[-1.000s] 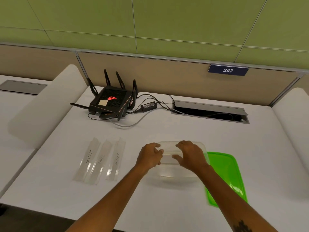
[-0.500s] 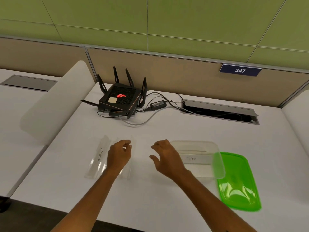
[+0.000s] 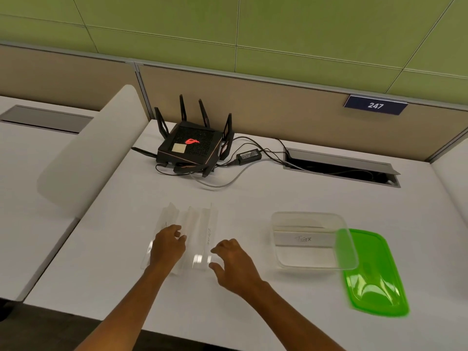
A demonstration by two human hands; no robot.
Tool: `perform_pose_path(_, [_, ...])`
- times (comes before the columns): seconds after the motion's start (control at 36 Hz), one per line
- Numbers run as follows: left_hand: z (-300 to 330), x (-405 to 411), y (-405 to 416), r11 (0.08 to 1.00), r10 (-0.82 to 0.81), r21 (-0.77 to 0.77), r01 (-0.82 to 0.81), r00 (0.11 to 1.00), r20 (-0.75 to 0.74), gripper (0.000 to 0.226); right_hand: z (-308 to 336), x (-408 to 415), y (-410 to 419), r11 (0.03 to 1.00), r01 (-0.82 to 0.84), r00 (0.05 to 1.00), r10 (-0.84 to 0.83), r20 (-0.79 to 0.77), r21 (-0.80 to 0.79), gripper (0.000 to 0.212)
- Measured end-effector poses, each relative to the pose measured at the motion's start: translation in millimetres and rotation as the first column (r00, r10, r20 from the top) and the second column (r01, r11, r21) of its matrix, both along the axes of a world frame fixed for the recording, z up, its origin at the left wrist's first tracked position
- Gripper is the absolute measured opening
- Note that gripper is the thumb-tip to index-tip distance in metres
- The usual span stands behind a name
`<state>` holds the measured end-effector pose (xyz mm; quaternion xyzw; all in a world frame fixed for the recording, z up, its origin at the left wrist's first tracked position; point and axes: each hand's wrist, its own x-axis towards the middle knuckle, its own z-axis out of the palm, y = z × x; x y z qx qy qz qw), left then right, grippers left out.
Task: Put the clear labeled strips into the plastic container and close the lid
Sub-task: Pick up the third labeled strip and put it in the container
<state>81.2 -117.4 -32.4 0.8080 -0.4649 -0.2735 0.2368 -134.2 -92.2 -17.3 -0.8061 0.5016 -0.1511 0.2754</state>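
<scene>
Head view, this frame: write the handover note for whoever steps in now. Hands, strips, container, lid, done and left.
Left hand: resting on the strips, fingers curled, nothing lifted.
Right hand: open, empty, beside the rightmost strip.
Strips: three side by side on the desk, left of the container.
Container: open, with the TIGER strip lying inside.
Lid: green, flat on the desk to the container's right, its near edge tucked under the container.
Done: one strip is in.
Left: move the three strips into the container, then press the lid on.
</scene>
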Motion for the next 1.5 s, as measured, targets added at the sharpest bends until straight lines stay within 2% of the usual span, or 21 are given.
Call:
perform_pose_path(0.14, [-4,2,1,1.0,-0.021,-0.002,0.021,1.0,0.009,0.029,-4,2,6,1.0,0.016,1.0,-0.016,-0.011,0.017,0.038])
perform_pose_path(0.22, [-5,3,0,1.0,-0.02,-0.006,0.02,1.0,0.017,0.013,-6,2,9,0.999,0.038,0.999,-0.038,-0.009,0.011,0.037])
perform_pose_path(0.42, [4,4,-2,0.999,-0.014,-0.047,0.016,0.999,0.033,0.005,0,6,6,0.996,0.087,0.996,-0.087,0.028,-0.01,0.036])
perform_pose_path(0.64, [47,-5,-5,0.985,0.039,-0.168,-0.043,0.999,-0.03,0.016,21,15,-9,0.988,0.154,0.978,-0.15,0.143,-0.02,0.045])
perform_pose_path(0.78, [78,-21,-11,0.976,0.06,-0.196,-0.095,0.982,-0.177,0.015,37,20,-21,0.979,0.199,0.952,-0.205,0.226,0.047,0.061])
perform_pose_path(0.92, [105,-49,-18,0.979,0.07,-0.148,-0.14,0.913,-0.403,0.026,57,17,-36,0.959,0.24,0.925,-0.273,0.265,0.153,0.079])
perform_pose_path(1.06, [119,-79,-23,0.984,0.054,-0.109,-0.144,0.809,-0.585,0.026,76,-5,-50,0.96,0.252,0.901,-0.28,0.332,0.124,0.078])
perform_pose_path(1.22, [127,-116,-24,0.987,0.012,-0.101,-0.125,0.687,-0.727,0.022,86,-40,-61,0.944,0.313,0.87,-0.329,0.367,0.104,0.073])
perform_pose_path(1.36, [133,-143,-25,0.992,0.001,-0.069,-0.103,0.561,-0.828,0.019,93,-72,-64,0.954,0.29,0.879,-0.298,0.373,0.078,0.064])
perform_pose_path(1.5, [133,-168,-27,0.997,0.003,-0.036,-0.068,0.505,-0.863,0.023,100,-103,-65,0.956,0.283,0.883,-0.291,0.369,0.077,0.063])
